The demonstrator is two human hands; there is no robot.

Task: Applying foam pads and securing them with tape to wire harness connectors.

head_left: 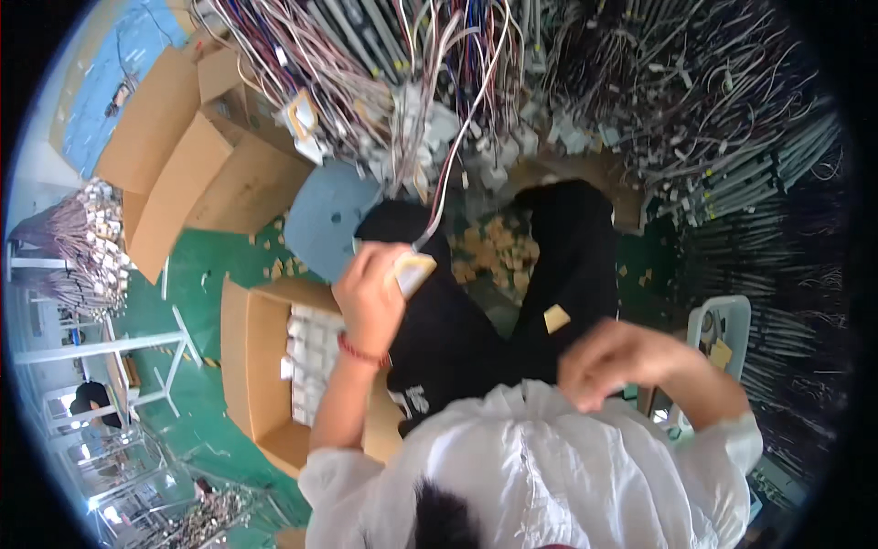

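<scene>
My left hand (369,288) is closed on a small flat white piece with yellowish edges (413,273), above my left thigh. A red and white cable (445,188) runs from that piece up to the hanging wire bundles. My right hand (617,361) is in front of my white shirt, its fingers curled and slightly blurred. Whatever the right fingers hold, if anything, is hidden. Just beyond that hand a square yellowish scrap (556,318) shows against my dark right trouser leg; whether it rests there or is falling, I cannot tell.
Dense cable bundles (677,101) hang ahead and to the right. An open carton (240,357) with white pieces stands at my left, near a blue stool (315,220) and opened cardboard boxes (174,183). Yellowish scraps (498,252) litter the green floor. A whitish bin (739,329) is at right.
</scene>
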